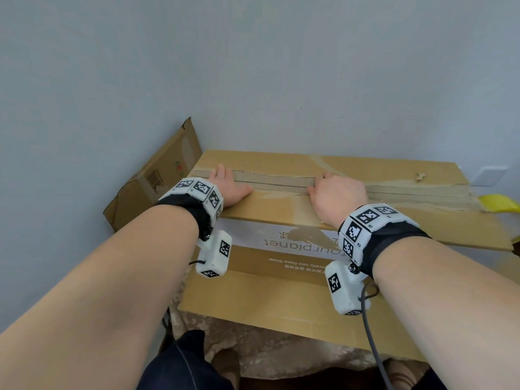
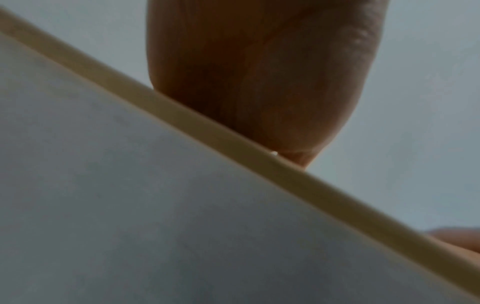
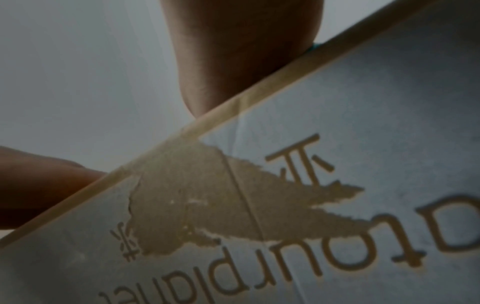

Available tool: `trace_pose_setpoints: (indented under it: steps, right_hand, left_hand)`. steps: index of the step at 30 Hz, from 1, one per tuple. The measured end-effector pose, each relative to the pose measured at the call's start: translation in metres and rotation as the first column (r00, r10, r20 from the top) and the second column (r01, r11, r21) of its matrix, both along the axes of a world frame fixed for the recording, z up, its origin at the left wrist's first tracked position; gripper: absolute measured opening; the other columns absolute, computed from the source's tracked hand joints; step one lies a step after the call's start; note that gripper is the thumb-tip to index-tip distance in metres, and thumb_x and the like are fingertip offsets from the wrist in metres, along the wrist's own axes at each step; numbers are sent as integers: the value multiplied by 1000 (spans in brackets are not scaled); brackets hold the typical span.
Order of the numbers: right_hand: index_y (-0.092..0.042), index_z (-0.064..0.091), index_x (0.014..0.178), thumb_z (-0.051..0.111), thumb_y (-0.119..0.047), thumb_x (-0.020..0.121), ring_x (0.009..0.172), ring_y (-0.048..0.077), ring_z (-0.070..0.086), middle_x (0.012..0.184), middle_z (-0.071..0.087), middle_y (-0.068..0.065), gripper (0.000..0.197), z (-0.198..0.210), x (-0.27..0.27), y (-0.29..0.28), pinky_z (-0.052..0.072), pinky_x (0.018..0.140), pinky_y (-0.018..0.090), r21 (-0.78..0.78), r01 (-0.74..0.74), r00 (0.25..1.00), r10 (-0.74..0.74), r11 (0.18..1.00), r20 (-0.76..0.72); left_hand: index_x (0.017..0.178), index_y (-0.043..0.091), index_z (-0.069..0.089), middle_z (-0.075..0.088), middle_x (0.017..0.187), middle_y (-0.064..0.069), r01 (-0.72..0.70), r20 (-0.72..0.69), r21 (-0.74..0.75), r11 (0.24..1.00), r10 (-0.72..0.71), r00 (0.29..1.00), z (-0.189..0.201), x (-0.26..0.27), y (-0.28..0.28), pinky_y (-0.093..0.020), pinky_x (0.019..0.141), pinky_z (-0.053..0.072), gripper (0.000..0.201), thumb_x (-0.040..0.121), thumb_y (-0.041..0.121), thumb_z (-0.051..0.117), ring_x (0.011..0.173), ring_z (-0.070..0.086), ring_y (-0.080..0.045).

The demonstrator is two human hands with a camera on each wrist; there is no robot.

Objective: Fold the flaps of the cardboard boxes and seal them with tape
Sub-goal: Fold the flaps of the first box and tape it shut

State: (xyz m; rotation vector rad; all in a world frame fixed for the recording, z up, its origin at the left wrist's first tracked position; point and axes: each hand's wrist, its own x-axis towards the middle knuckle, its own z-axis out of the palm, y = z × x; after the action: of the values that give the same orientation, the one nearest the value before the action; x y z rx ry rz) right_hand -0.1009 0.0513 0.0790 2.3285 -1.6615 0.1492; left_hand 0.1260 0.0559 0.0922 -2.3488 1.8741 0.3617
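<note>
Head view shows the cardboard box (image 1: 309,291) lying on a cloth-covered bench (image 1: 253,353) against the wall, with its top flaps already folded down so they meet along a centre seam (image 1: 281,183). The left hand (image 1: 230,187) rests flat on the near flap at the seam's left end, fingers straight and holding nothing. The right hand (image 1: 336,197) presses near the middle of the seam, palm down; its fingertips are hidden past the knuckles, so I cannot tell whether they are flat or hooked at the edge. Both wrist views show only a palm against the box's top edge.

Folding on this box looks done, in my judgement. The seam carries torn, rough remains of old tape, and I see no clean new strip over it, so sealing seems not yet done. A yellow object (image 1: 499,202) sits at the seam's right end; whether it is the tape tool is unclear. A second flattened box (image 1: 157,175) leans against the wall at left, still to be dealt with.
</note>
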Motion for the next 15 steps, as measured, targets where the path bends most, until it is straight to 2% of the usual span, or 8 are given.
trace_pose_setpoints:
  steps: [4, 9, 15]
  right_hand:
    - [-18, 60, 113, 28, -24, 102, 83, 23, 61, 102, 56, 5, 34, 3, -7, 2, 54, 66, 35, 14, -41, 999, 41, 999, -20]
    - [-17, 58, 113, 27, -24, 102, 89, 23, 60, 102, 60, 2, 33, 6, -26, -3, 42, 59, 31, 16, -77, 997, 77, 997, -23]
    - [-17, 59, 114, 21, -32, 103, 78, 22, 53, 101, 62, 3, 42, 11, -72, 1, 36, 57, 31, 71, -23, 1000, 23, 997, 0]
  left_hand:
    - [150, 5, -5, -13, 157, -13, 95, 5, 35, 995, -95, 995, 3, -36, 4, -47, 118, 6, 83, 95, 59, 25, 146, -6, -30]
    - [151, 8, -6, -13, 158, -8, 165, 48, 53, 985, -168, 985, 14, -80, 13, -48, 115, 5, 81, 96, 60, 23, 146, -5, -27]
    - [151, 9, -7, -13, 158, -10, 270, 53, 89, 959, -275, 960, 17, -131, 11, -46, 116, 6, 83, 94, 62, 22, 146, -4, -27]
